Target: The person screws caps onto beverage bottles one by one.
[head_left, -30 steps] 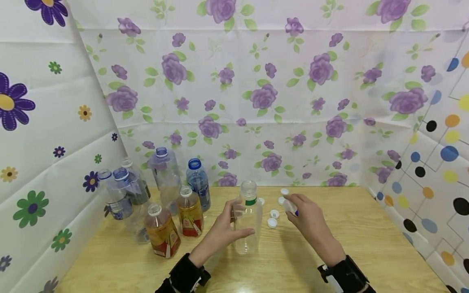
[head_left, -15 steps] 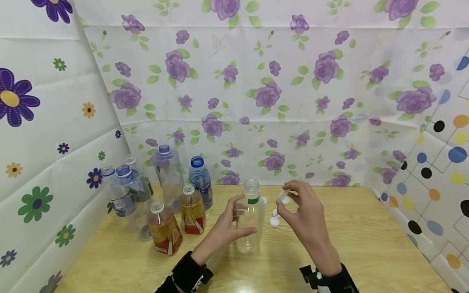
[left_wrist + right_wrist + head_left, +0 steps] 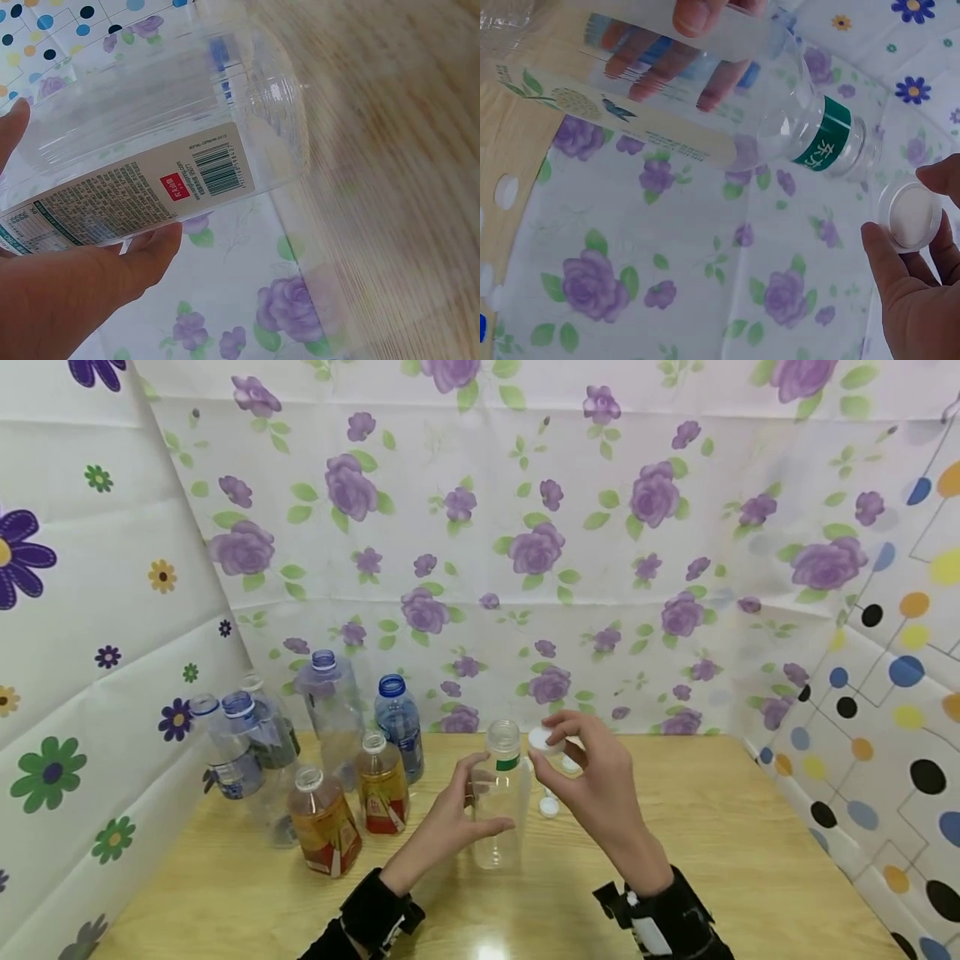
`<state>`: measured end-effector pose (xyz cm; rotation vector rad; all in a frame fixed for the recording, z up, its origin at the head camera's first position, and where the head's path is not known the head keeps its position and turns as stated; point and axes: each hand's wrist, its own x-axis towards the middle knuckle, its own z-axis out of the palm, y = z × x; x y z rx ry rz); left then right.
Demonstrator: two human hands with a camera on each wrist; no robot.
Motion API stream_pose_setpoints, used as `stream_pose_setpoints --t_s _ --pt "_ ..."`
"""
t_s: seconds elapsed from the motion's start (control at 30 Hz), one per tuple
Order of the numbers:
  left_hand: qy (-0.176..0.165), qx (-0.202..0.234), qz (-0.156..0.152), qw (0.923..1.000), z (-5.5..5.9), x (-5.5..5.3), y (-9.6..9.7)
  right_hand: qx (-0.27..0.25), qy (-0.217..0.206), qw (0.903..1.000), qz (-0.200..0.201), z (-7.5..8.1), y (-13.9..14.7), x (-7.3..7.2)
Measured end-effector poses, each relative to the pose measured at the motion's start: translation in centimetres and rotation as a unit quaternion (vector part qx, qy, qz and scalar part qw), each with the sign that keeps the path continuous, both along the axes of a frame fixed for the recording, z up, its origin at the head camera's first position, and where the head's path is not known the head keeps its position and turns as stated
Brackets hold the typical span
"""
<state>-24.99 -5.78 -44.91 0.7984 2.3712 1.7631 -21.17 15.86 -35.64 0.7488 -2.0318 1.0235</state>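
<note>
A clear plastic bottle [image 3: 498,810] with a green neck band and an uncapped mouth stands upright on the table. My left hand [image 3: 453,822] grips its body, thumb on the near side and fingers round the back. In the left wrist view the bottle [image 3: 150,142] shows a printed label with a barcode. With thumb and fingers my right hand [image 3: 600,785] pinches a white bottle cap [image 3: 545,741], just right of the bottle's mouth and apart from it. The right wrist view shows the hollow inside of the cap [image 3: 913,214] near the bottle neck.
At the left stand several uncapped bottles: two amber ones with orange labels [image 3: 325,831], a blue one [image 3: 400,722], a tall clear one [image 3: 330,710] and others behind. More white caps [image 3: 549,807] lie on the wooden table [image 3: 675,827] behind the right hand. Floral sheets hang around.
My right hand has lifted the white cap off the table and carried it left, close to the bottle's mouth, turning it on the way. The left hand keeps its grip on the bottle.
</note>
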Motion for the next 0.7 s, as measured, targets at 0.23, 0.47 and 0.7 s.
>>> stream_pose_setpoints --t_s 0.23,0.47,0.7 --pt "0.005 -0.002 -0.001 1.0 -0.2 -0.1 0.0 0.047 0.003 0.9978 0.048 1.2 -1.7 -2.6" --pt "-0.016 0.007 -0.019 0.9997 1.6 1.3 0.0 0.08 -0.01 0.9946 0.066 1.6 -2.0 -3.3" --pt "-0.01 -0.007 -0.015 0.9998 -0.1 0.0 -0.3 0.096 -0.014 0.993 0.066 1.6 -2.0 -3.3"
